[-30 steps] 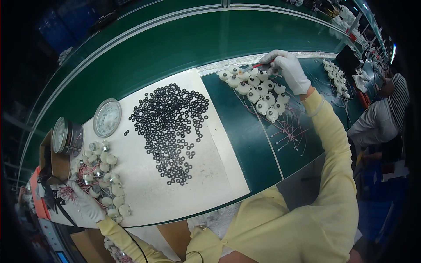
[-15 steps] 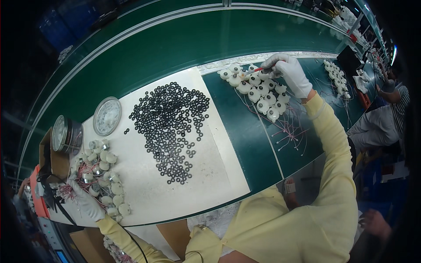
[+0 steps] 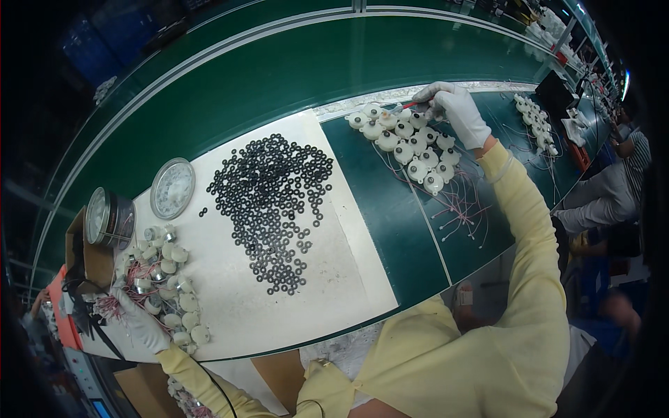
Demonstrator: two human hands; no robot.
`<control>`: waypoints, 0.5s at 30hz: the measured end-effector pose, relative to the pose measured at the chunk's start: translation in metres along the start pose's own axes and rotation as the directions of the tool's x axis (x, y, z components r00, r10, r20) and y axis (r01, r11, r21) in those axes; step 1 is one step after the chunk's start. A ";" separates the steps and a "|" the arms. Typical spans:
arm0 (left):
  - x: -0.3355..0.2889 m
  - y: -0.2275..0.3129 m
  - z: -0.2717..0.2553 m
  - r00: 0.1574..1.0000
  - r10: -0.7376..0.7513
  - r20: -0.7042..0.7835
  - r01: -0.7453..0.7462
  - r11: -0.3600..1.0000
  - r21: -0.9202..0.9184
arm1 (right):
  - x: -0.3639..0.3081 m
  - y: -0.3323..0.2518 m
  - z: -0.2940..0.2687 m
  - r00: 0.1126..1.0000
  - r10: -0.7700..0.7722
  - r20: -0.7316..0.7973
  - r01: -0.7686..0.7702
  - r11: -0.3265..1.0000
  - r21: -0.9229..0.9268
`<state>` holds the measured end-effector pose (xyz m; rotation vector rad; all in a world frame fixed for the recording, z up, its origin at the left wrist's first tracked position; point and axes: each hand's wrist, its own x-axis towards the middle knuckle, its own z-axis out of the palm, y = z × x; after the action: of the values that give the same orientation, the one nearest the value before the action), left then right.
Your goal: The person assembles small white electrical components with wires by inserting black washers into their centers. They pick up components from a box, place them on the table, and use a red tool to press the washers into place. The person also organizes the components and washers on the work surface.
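My right hand, in a white glove, pinches a thin red-handled tool that looks like a brush. Its pale tip is over the far edge of a tight group of round white motors with dark centres. Pink wires trail from this group toward me. At the far left, my gloved left hand is closed around a bundle of pink wires, its fingertips partly hidden. Beside it lies a heap of white and silver motors.
Many black rings lie scattered on a white board. A round lid and a clear tub stand at its left end, near a cardboard box. More white motors lie at right, near another person.
My right hand and the red-handled tool have shifted slightly left and away from me over the white motors. My left hand stays at the pink wires.
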<state>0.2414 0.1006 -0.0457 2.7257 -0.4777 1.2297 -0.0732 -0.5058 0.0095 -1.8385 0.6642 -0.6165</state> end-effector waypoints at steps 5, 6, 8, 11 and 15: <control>0.000 0.001 0.001 0.979 0.206 -0.002 -0.204 0.969 0.139 | -0.007 -0.002 -0.001 0.999 0.019 -0.028 -0.019 1.000 0.017; 0.001 0.001 -0.001 0.967 0.256 -0.002 -0.254 0.957 0.139 | -0.007 -0.002 -0.002 0.999 0.028 -0.027 -0.028 0.999 0.024; 0.003 0.006 -0.007 0.965 0.259 0.027 -0.261 0.962 0.085 | -0.007 -0.001 -0.004 0.999 0.046 -0.026 -0.045 0.998 0.039; 0.008 0.025 -0.021 0.990 0.074 0.117 -0.066 0.995 -0.071 | -0.009 -0.001 -0.006 0.998 0.063 -0.029 -0.060 0.996 0.069; 0.009 0.026 -0.017 0.989 -0.123 0.081 0.135 0.978 -0.157 | -0.008 0.002 -0.012 0.996 0.077 -0.050 -0.072 0.994 0.084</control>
<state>0.2269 0.0777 -0.0285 2.6232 -0.3825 1.0193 -0.0871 -0.5087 0.0111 -1.7187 0.7293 -0.6362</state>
